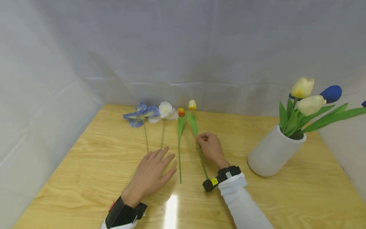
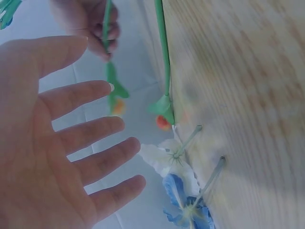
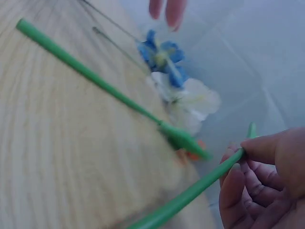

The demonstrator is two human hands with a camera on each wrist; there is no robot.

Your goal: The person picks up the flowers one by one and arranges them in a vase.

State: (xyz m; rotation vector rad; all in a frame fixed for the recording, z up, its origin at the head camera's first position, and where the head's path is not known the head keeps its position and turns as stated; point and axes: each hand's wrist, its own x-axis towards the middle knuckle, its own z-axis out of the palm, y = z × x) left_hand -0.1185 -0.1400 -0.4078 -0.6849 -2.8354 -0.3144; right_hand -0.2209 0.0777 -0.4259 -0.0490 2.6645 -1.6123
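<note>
Between thumb and fingers my right hand (image 1: 211,147) pinches the green stem of a white-and-yellow tulip (image 1: 192,105); the pinch on the stem (image 3: 190,192) shows closely in the right wrist view. My left hand (image 1: 152,173) is spread, palm down and fingers straight, holding nothing, near the lower stems of the other flowers. Just left of the held tulip lies an orange-red tulip (image 1: 181,112) with a long green stem. Farther left are a white flower (image 1: 166,110) and a blue iris-like flower (image 1: 136,115), both on thin stems lying toward me.
A white vase (image 1: 271,154) at the right leans, its base on the wooden table (image 1: 85,178). It holds cream tulips (image 1: 311,105) and blue tulips (image 1: 331,94) with leaves reaching right. A pale cloth (image 1: 183,41) hangs behind the table.
</note>
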